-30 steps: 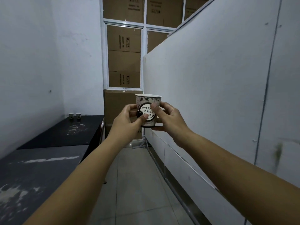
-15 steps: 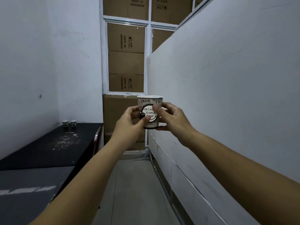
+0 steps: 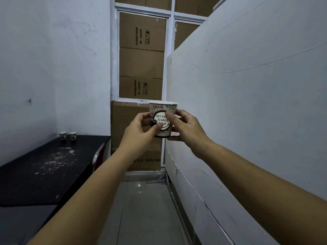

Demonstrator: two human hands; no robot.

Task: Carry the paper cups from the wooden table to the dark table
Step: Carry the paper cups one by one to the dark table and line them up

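Both sets of fingers [image 3: 174, 119] are curled round one printed paper cup [image 3: 163, 119], held upright in the air at chest height in the aisle. The left hand [image 3: 139, 129] grips its left wall with the thumb across the front; the right hand [image 3: 187, 127] wraps the right wall and the base edge. Such a cup likely weighs almost nothing and its thin wall would dent under a hard squeeze, so a light hold low on the wall, near the stiffer base, suits it best. Two small paper cups [image 3: 68, 135] already stand at the far corner of the dark bench [image 3: 44, 174], left of the held one and well apart from it.
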